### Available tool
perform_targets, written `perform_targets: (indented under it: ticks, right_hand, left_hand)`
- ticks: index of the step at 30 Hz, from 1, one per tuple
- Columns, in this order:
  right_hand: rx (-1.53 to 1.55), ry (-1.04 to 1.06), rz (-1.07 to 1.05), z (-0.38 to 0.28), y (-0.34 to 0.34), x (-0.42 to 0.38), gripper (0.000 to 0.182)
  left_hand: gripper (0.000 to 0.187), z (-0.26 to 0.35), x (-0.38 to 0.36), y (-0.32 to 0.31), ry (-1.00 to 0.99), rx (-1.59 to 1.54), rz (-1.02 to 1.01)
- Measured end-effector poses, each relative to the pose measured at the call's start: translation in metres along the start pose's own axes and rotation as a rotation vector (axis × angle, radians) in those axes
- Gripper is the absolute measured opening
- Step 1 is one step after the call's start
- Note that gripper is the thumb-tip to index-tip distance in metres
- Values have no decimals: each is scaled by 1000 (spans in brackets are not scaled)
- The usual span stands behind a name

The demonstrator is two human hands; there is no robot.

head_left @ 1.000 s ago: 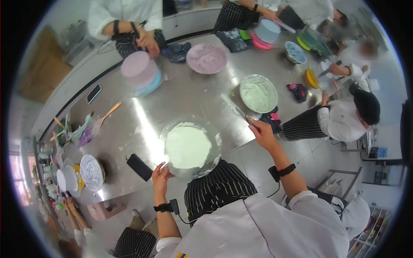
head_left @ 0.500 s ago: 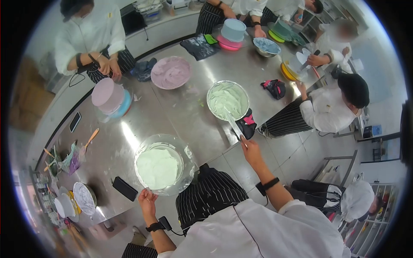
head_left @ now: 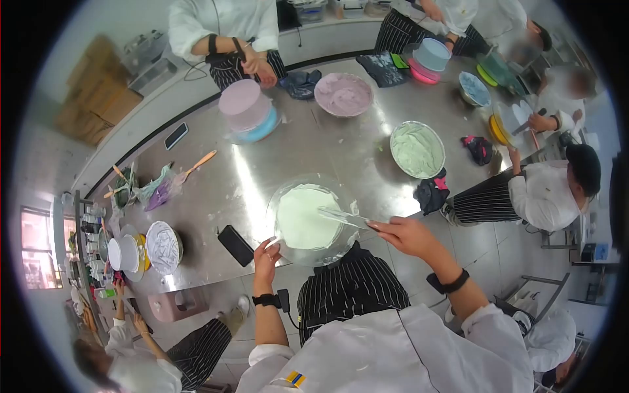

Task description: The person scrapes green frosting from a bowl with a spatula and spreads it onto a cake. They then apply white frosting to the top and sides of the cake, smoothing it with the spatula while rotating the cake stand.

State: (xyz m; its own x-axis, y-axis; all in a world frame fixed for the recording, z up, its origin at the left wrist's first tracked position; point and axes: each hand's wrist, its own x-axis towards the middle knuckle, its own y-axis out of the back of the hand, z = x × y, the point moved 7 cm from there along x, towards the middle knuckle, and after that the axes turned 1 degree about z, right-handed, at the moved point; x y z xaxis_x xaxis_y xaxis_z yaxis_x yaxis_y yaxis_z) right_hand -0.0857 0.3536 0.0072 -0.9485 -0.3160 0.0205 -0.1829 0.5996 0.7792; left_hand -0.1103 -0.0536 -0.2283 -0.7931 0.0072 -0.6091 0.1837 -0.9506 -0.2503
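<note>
My right hand [head_left: 411, 237] is closed around the handle of an icing spatula [head_left: 342, 217]. Its blade lies over the pale green cream on top of the cake [head_left: 306, 219], right of the middle. That cake stands on a clear round turntable [head_left: 280, 204] at the table's near edge. At the turntable's near-left rim, my left hand [head_left: 265, 259] has its fingers pinched together, with a white edge or smear beside them. Farther right is a metal bowl of green cream [head_left: 417, 149], with no spatula in it.
A black phone [head_left: 235, 245] lies left of my cake. Beyond are a lilac cake [head_left: 244, 101] and a bowl of lilac cream [head_left: 343, 95]. A bowl of white cream [head_left: 164, 247] stands at left. Black-and-pink cloth [head_left: 431, 192] lies by the green bowl. Several people stand around the table.
My right hand has brought the spatula from the green cream bowl onto the cake top. My left hand remains at the turntable's rim. The view has turned left.
</note>
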Motion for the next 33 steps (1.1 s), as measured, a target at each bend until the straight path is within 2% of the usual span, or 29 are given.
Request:
perform_targets:
  ticks: [4, 7, 8, 11, 15, 16, 19, 20, 23, 24, 27, 30, 33]
  right_hand:
    - [-158, 35, -62, -3, -36, 22, 44]
    - [-143, 26, -45, -6, -50, 16, 46]
    - [-134, 15, -45, -6, -53, 15, 46]
    - [-106, -21, -31, -9, -63, 8, 46]
    - [-81, -40, 13, -7, -70, 2, 48]
    - [-74, -38, 25, -7, -71, 0, 48]
    - [-64, -54, 37, -5, -72, -2, 49]
    - [-63, -53, 39, -5, -73, -3, 49]
    - [-60, -49, 36, -4, -73, -1, 48]
    - [-60, -56, 30, -6, -72, -1, 48]
    - [-46, -59, 20, -7, -74, 0, 47]
    - [-21, -57, 22, -5, -77, 0, 48]
    - [-8, -63, 19, -7, -76, 2, 48]
  left_hand:
    - [47, 14, 18, -3, -21, 12, -25]
    - [47, 20, 18, -6, 8, 18, -44]
    - [43, 18, 14, -6, 17, 25, 5]
    - [39, -8, -4, 0, 71, 47, -46]
    - [50, -42, -36, -6, 337, -99, -286]
    - [58, -42, -28, 3, 249, -146, -216]
    - [64, -3, -3, 17, -155, -424, -21]
    - [66, 5, 2, 16, -175, -399, 28]
    - [63, 5, 4, 3, -57, -292, -72]
    - [61, -9, 1, 6, -36, -259, -151]
    - [61, -59, -36, 3, 279, -144, -497]
    - [62, -61, -40, 4, 303, 52, -529]
    - [63, -11, 4, 25, -56, -554, 7]
